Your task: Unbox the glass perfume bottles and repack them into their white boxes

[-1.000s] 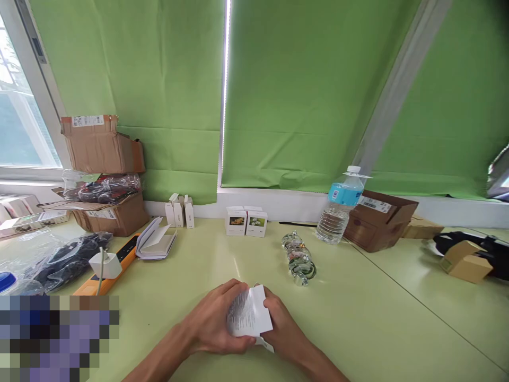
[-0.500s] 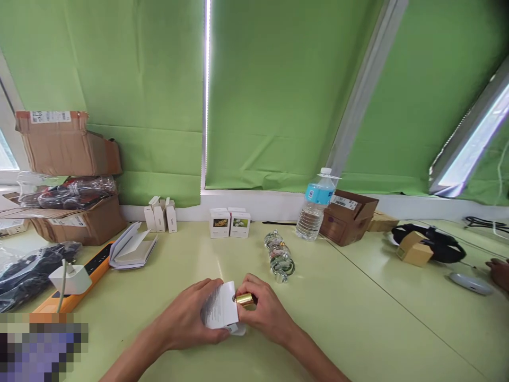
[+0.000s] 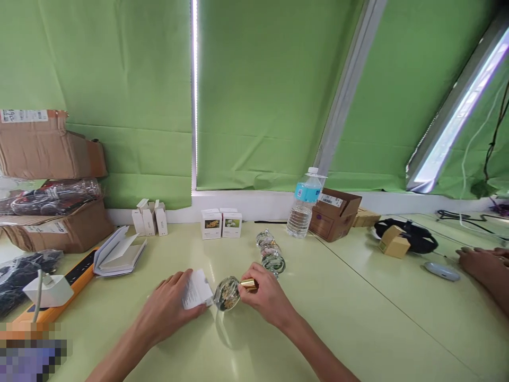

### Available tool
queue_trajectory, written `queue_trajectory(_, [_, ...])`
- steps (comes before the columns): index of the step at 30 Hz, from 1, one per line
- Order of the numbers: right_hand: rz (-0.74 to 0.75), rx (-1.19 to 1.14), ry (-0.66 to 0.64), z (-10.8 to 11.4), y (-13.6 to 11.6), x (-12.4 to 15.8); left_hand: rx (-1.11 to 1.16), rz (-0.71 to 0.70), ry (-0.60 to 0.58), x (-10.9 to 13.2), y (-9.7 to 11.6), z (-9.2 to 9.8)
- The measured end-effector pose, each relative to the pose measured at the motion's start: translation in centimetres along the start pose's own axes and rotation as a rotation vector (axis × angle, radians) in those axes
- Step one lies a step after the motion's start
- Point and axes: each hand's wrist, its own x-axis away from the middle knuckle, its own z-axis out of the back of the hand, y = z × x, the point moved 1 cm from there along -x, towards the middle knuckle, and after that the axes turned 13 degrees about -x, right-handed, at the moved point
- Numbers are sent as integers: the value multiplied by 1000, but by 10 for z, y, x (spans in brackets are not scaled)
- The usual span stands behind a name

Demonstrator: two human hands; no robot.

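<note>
My right hand (image 3: pixel 267 296) pinches the gold cap (image 3: pixel 248 285) of a small round glass bottle, which looks like a perfume bottle (image 3: pixel 227 293). Dark and golden bits show through its clear glass. The bottle lies tilted just right of a white printed carton (image 3: pixel 196 290), outside it and close to its open end. Wrapped around that small carton from the left is my left hand (image 3: pixel 169 305). Behind my right hand, several similar round glass bottles (image 3: pixel 273 260) stand in a row on the pale green table (image 3: pixel 302 329).
Two white picture boxes (image 3: pixel 231 223) and several slim white cartons (image 3: pixel 150 218) stand by the wall. A water bottle (image 3: pixel 301 212) is beside a brown box (image 3: pixel 336 215). Left are an open booklet (image 3: pixel 121 254) and an orange power strip (image 3: pixel 81 278). Another person's hands (image 3: pixel 483 262) rest far right.
The glass bottle has come out of the carton, drawn rightward by its gold cap in my right hand. My left hand with the carton has shifted left. The view has turned slightly right.
</note>
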Motion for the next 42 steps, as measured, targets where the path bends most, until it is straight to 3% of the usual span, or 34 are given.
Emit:
queue_trajectory(2, [-6,35,13,1,0,0,-69,-10,153,-2,-2,-3])
queue_trajectory(4, [1,51,18,0,-1,1,-87,-107,282,0,6,-3])
queue_trajectory(7, [30,61,8,-5,-4,4,-43,-269,357,8,32,-2])
queue_trajectory(10, [53,61,-21,-11,-11,9,-4,-271,294,18,57,-6])
queue_trajectory(13, [63,60,-52,-16,-19,14,35,-233,220,23,68,-12])
queue_trajectory(21, [68,-46,-80,-12,-36,19,72,-167,138,21,65,-13])
queue_trajectory(28, [-13,-40,57,-5,-31,15,215,-43,30,18,61,-6])
queue_trajectory(35, [-124,288,-219,-11,4,18,393,29,-25,17,57,-5])
queue_trajectory(42, [-207,164,-348,8,-4,22,545,59,-32,16,60,-4])
